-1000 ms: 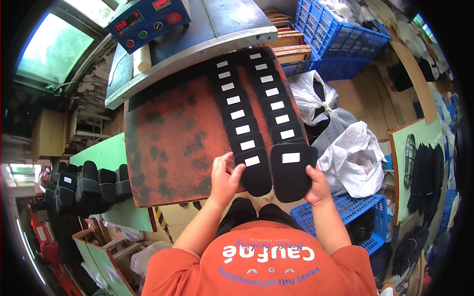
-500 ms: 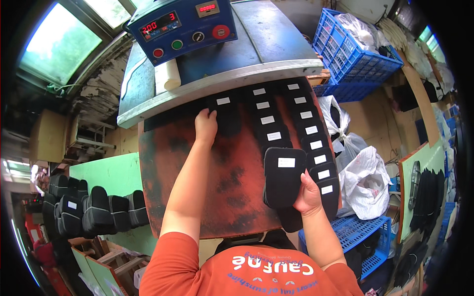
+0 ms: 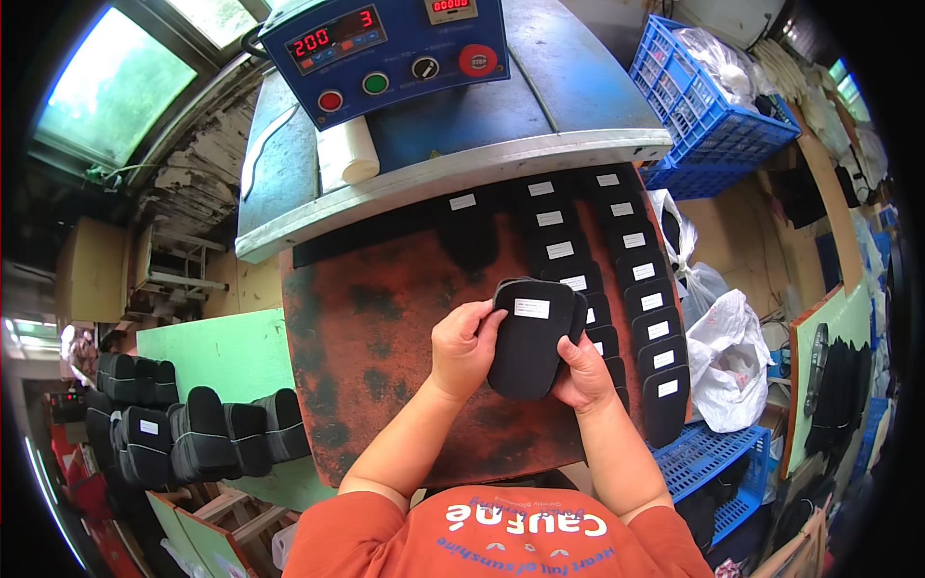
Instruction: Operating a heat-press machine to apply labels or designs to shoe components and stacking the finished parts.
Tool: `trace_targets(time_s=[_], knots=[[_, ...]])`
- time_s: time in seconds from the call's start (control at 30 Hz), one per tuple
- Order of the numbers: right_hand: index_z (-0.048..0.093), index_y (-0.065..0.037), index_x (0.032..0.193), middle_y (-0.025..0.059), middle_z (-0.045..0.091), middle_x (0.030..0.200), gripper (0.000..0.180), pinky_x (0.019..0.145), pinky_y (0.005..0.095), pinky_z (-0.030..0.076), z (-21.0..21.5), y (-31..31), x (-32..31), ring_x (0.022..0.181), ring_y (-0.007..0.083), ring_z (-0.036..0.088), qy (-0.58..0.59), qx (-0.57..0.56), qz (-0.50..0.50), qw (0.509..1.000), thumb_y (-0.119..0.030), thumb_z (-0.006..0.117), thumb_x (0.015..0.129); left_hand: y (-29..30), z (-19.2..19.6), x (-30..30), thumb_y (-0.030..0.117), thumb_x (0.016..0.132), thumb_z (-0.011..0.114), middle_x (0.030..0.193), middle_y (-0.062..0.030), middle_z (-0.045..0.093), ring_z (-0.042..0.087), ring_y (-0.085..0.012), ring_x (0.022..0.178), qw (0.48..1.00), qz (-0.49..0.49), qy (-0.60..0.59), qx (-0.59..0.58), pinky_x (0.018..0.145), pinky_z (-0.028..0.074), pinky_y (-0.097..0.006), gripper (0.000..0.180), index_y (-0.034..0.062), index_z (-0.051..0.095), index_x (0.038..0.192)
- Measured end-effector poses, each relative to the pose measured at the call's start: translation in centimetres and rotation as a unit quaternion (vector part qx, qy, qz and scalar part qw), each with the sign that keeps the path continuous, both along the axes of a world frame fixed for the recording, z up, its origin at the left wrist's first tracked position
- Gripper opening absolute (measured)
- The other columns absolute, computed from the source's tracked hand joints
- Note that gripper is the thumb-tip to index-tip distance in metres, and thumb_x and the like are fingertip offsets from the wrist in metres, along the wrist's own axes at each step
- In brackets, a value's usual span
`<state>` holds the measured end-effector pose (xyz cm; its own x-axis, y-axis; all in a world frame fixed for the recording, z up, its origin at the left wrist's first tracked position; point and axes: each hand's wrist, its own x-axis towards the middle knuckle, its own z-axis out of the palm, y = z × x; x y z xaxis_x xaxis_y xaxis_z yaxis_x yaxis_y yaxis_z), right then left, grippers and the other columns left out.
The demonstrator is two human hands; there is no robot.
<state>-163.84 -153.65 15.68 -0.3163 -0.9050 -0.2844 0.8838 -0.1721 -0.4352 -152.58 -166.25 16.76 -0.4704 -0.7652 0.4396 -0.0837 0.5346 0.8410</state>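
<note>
A small stack of black rounded pads (image 3: 523, 352), the top one bearing a white label, is held above the reddish-brown board (image 3: 405, 424). My left hand (image 3: 464, 345) pinches its upper left edge between thumb and fingers. Gripping it from the lower right is my right hand (image 3: 583, 374), the thumb on the front. Behind and right of the stack, matching labelled black pads (image 3: 663, 332) lie overlapping in two columns on the board. A single labelled pad (image 3: 469, 231) lies at the far edge, beside the left column, which the held stack partly covers.
Beyond the board stands a blue machine with a metal front edge (image 3: 453, 178) and a control box (image 3: 385, 58). Stacked black pads (image 3: 202, 433) sit on a green table at left. Blue crates (image 3: 694, 106) and white plastic bags (image 3: 727, 361) are on the right.
My left hand has come back from the pad at the far edge to the held stack. The stack has shifted left, and both hands are now on it. The view has moved slightly.
</note>
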Motion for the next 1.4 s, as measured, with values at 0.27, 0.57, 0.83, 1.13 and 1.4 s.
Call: trace_targets(time_s=[0.27, 0.57, 0.83, 1.13, 1.4], knots=[[0.040, -0.006, 0.130, 0.0119, 0.050, 0.125, 0.046, 0.101, 0.0429, 0.037, 0.5, 1.1, -1.5, 0.118, 0.0267, 0.047, -0.117, -0.012, -0.026, 0.993, -0.014, 0.056, 0.087, -9.3, -3.8, -2.1, 0.011, 0.080, 0.065, 0.067, -0.0143, 0.061, 0.056, -0.0202, 0.060, 0.980, 0.132, -0.098, 0.113, 0.059, 0.046, -0.032, 0.016, -0.0039, 0.062, 0.083], [0.040, -0.009, 0.130, 0.0082, 0.050, 0.124, 0.047, 0.098, 0.0390, 0.040, 0.1, 0.7, -0.3, 0.114, 0.0224, 0.049, 0.038, 0.087, -0.067, 0.993, -0.010, 0.058, 0.087, -4.3, -0.8, -1.0, 0.011, 0.078, 0.068, 0.083, -0.0090, 0.065, 0.061, -0.0163, 0.074, 0.966, -0.061, -0.076, 0.241, 0.071, 0.048, -0.027, 0.031, -0.0042, 0.059, 0.103], [0.035, -0.004, 0.134, 0.0135, 0.042, 0.134, 0.050, 0.104, 0.0442, 0.032, 0.9, 2.0, -2.3, 0.123, 0.0290, 0.042, -0.061, 0.005, -0.048, 0.997, -0.036, 0.037, 0.095, -7.9, -3.6, -0.2, 0.006, 0.079, 0.065, 0.077, -0.0059, 0.063, 0.053, -0.0091, 0.058, 0.952, 0.079, -0.053, 0.291, 0.052, 0.046, -0.024, 0.026, -0.0045, 0.060, 0.103], [0.043, -0.009, 0.128, 0.0067, 0.051, 0.124, 0.042, 0.100, 0.0388, 0.038, 0.5, 2.1, -0.4, 0.116, 0.0214, 0.048, 0.002, 0.071, -0.058, 0.996, -0.023, 0.054, 0.090, -0.8, -0.6, 0.9, 0.007, 0.078, 0.068, 0.088, -0.0040, 0.065, 0.057, -0.0071, 0.073, 0.927, -0.131, -0.027, 0.350, 0.065, 0.048, -0.022, 0.026, -0.0023, 0.063, 0.103], [0.039, -0.004, 0.132, 0.0122, 0.047, 0.130, 0.046, 0.102, 0.0431, 0.035, 0.5, 4.2, -1.9, 0.120, 0.0272, 0.045, -0.008, 0.049, -0.060, 0.997, -0.032, 0.041, 0.095, -4.1, -3.5, 1.7, 0.008, 0.078, 0.068, 0.081, -0.0026, 0.063, 0.055, -0.0072, 0.068, 0.980, 0.086, -0.133, 0.118, 0.061, 0.046, -0.021, 0.032, -0.0007, 0.061, 0.108]])
